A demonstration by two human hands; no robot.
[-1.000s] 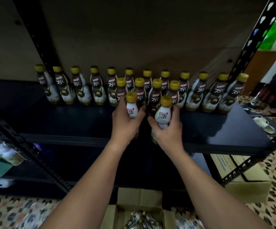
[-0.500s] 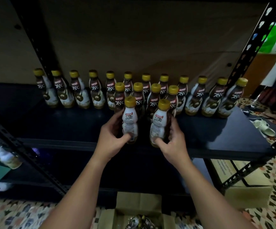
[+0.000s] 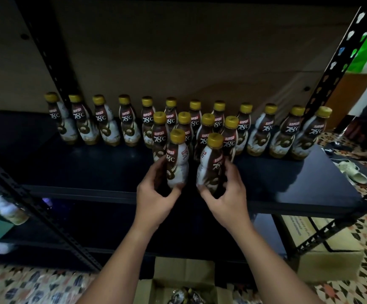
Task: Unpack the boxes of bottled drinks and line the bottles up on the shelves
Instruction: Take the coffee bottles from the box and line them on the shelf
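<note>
I have one bottle in each of my hands. My left hand (image 3: 156, 194) is wrapped around the low part of the left bottle (image 3: 176, 160). My right hand (image 3: 226, 195) is wrapped around the low part of the right bottle (image 3: 211, 165). Both bottles stand up tall with their yellow caps on top, near the front edge of the dark shelf (image 3: 287, 183). I can't tell if their bottoms touch the shelf yet.

Just behind them is a short row of four bottles (image 3: 206, 132). Farther back is the long row (image 3: 125, 121) by the wall. So the spot for my two bottles is straight ahead, away from me. Each hand is about as close as the other. I think I should push both bottles back a little until they sit just in front of the short row, still standing up. The open box (image 3: 184, 290) on the floor, near me, still has more inside.
</note>
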